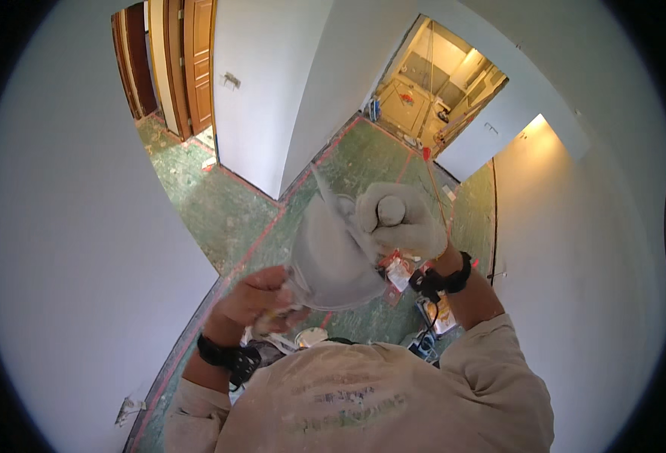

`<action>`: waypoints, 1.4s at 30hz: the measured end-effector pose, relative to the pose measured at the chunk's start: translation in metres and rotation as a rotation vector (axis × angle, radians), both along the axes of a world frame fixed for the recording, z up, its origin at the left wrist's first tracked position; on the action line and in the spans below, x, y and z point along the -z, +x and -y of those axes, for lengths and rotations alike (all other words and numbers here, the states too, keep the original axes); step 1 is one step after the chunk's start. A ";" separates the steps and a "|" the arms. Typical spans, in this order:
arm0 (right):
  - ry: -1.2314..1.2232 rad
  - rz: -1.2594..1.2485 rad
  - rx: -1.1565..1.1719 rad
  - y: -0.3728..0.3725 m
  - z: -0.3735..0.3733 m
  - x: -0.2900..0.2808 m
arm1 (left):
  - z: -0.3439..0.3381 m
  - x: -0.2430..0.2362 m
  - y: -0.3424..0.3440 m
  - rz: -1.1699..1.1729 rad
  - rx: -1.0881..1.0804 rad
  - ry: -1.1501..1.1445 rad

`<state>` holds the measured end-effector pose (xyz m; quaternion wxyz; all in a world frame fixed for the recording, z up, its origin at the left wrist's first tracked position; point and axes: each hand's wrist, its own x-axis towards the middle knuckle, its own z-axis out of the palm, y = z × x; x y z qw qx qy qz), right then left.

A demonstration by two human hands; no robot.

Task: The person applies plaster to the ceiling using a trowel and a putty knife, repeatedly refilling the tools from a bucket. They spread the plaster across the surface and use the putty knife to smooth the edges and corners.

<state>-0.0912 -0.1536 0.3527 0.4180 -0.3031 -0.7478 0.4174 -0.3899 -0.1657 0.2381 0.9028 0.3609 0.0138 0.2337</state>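
Observation:
In front of my chest, my bare left hand grips the near left edge of a rounded grey bowl. The bowl is tilted, and motion blurs both it and the fingers. My right hand, in a pale dusty glove, is closed around a tool handle whose round end points up at me. From that fist a wide flat blade, like a putty knife's, runs far-left across the bowl's rim. The blade appears to touch the rim. What the bowl holds I cannot make out.
White walls stand close on both sides. Green floor covering with red tape lines runs below. Red and white packages, a pale round lid or tub and other items lie near my feet. Beyond are a brown door and a lit doorway.

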 end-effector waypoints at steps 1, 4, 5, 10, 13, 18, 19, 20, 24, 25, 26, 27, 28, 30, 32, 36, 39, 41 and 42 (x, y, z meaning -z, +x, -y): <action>-0.127 0.139 -0.008 0.009 -0.004 0.010 | -0.016 -0.001 -0.010 0.020 0.056 0.047; -0.135 0.653 0.090 0.054 -0.005 0.045 | 0.002 0.007 -0.015 -0.192 -0.328 0.046; 0.017 0.678 0.208 0.041 0.018 0.038 | 0.030 0.005 -0.018 -0.189 -0.399 -0.014; -0.459 0.026 0.216 0.050 -0.009 0.036 | 0.012 0.124 -0.020 -0.290 -0.578 -0.017; -0.245 0.282 0.152 0.014 -0.012 -0.012 | 0.018 0.074 -0.041 -0.031 -0.422 -0.016; 0.665 0.476 0.497 -0.090 -0.029 -0.158 | -0.013 0.113 -0.076 0.089 -0.446 0.080; 0.841 0.619 0.559 -0.114 -0.037 -0.193 | -0.014 0.111 -0.081 0.096 -0.449 0.078; 1.417 0.576 0.501 -0.137 -0.057 -0.221 | -0.017 0.106 -0.085 0.092 -0.452 0.073; 1.615 0.686 0.588 -0.223 -0.106 -0.312 | -0.031 0.090 -0.103 0.079 -0.492 0.056; 1.699 0.641 0.585 -0.244 -0.102 -0.327 | -0.033 0.094 -0.104 0.084 -0.494 0.067; 1.785 0.593 0.601 -0.257 -0.088 -0.339 | -0.040 0.103 -0.104 0.029 -0.509 0.056; 1.634 0.749 0.773 -0.250 -0.043 -0.359 | -0.055 0.096 -0.104 -0.041 -0.477 0.097; 1.410 0.881 0.801 -0.267 -0.066 -0.365 | -0.066 0.097 -0.107 -0.053 -0.495 0.055; 1.697 0.620 0.538 -0.248 -0.141 -0.376 | -0.076 0.079 -0.118 -0.125 -0.406 0.177; 1.708 0.608 0.686 -0.255 -0.105 -0.362 | -0.104 0.051 -0.131 -0.196 -0.314 0.329; 1.698 0.495 0.639 -0.239 -0.014 -0.354 | -0.133 0.009 -0.114 -0.233 -0.205 0.537; 1.662 0.368 0.591 -0.187 0.076 -0.336 | -0.143 -0.010 -0.080 -0.228 -0.105 0.664; 1.648 0.352 0.648 -0.162 0.122 -0.330 | -0.140 -0.021 -0.058 -0.209 -0.051 0.732; 1.729 0.319 0.732 -0.148 0.143 -0.327 | -0.140 -0.029 -0.045 -0.203 -0.013 0.772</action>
